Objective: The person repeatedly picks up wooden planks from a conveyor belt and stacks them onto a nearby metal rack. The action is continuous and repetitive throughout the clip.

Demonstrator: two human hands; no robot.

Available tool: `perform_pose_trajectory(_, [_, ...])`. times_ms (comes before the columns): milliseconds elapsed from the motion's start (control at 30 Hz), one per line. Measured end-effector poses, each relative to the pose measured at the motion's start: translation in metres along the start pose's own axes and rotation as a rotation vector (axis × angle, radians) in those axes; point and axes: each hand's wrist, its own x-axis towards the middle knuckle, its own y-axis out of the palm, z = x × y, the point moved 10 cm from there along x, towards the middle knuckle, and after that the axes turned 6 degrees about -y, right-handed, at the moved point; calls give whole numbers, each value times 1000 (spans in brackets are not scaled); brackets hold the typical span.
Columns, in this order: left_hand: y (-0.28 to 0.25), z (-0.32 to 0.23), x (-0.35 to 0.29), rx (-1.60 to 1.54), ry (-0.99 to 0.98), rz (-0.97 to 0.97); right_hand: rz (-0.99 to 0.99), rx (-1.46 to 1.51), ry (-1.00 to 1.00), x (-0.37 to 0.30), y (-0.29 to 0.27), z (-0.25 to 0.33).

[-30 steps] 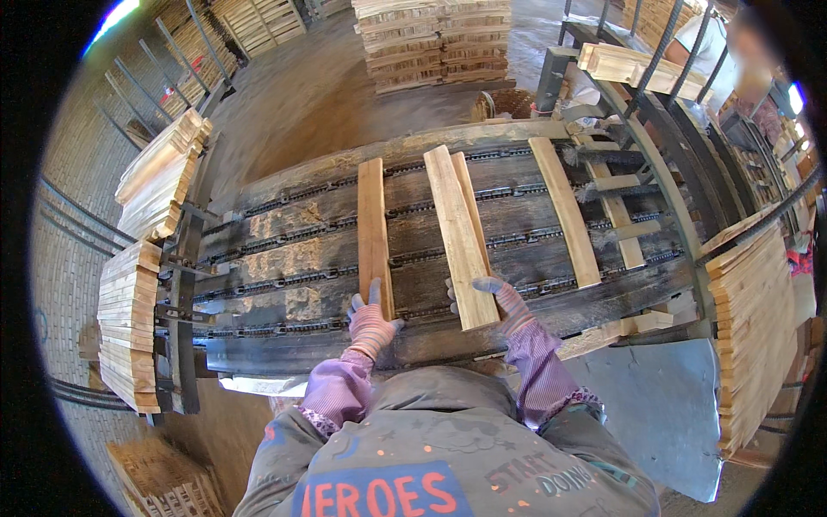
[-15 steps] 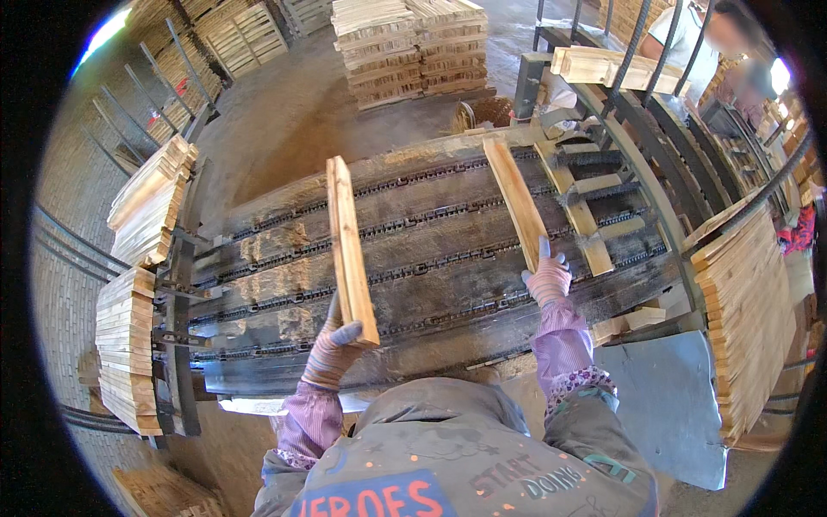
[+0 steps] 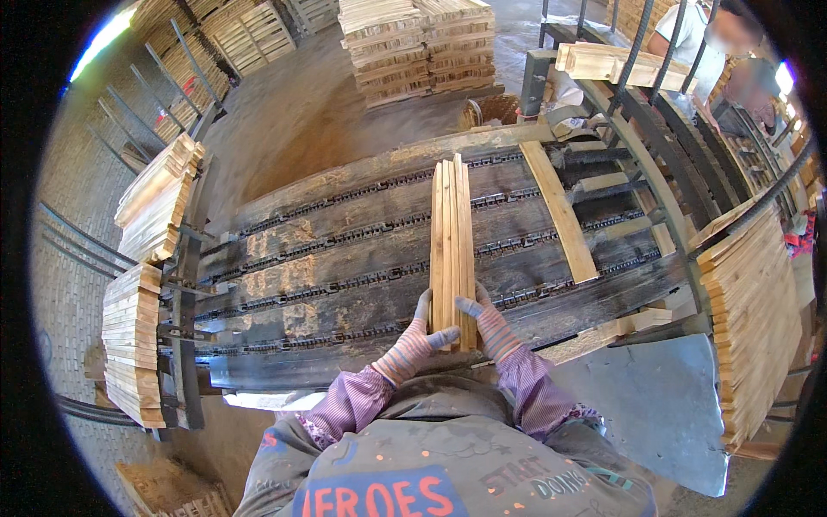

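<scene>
Both hands wear striped gloves with grey fingertips. Between them stands a small bundle of light wooden boards (image 3: pixel 446 237), pressed side by side and pointing away from me across the chain conveyor (image 3: pixel 336 280). My left hand (image 3: pixel 415 345) is closed round the near end from the left, thumb over the top. My right hand (image 3: pixel 490 323) grips the same end from the right, its thumb lying across the boards. The undersides of the boards and some fingers are hidden. Farther right, a single wooden board (image 3: pixel 558 211) lies across the chains, apart from my hands.
At the left, stacked boards (image 3: pixel 132 345) stand beside a metal frame. A tall board pile (image 3: pixel 749 327) rises at the right, near a grey sheet (image 3: pixel 642 405). Stacked lumber (image 3: pixel 422 52) sits beyond the conveyor. A person (image 3: pixel 689 39) is at the far right.
My left hand has moved right with its boards and my right hand has come left with its board, bringing them together. The loose board on the right has shifted left along the conveyor.
</scene>
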Motion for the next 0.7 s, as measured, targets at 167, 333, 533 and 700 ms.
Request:
perform_pose_trajectory(167, [-3,-2,-11,-133,-13,30,149,319,109,11,14,-9])
perform_pose_trajectory(333, [14,-24,-33,-267,-51,84,287,464,167,34,38,-31])
perform_pose_trajectory(533, [-13,-4,-56,-170,-8,197,210,152,-51,11,76,29])
perform_pose_trajectory(700, [-85,76,-78,10,-227,44,-189,-1304,-272,4,68,59])
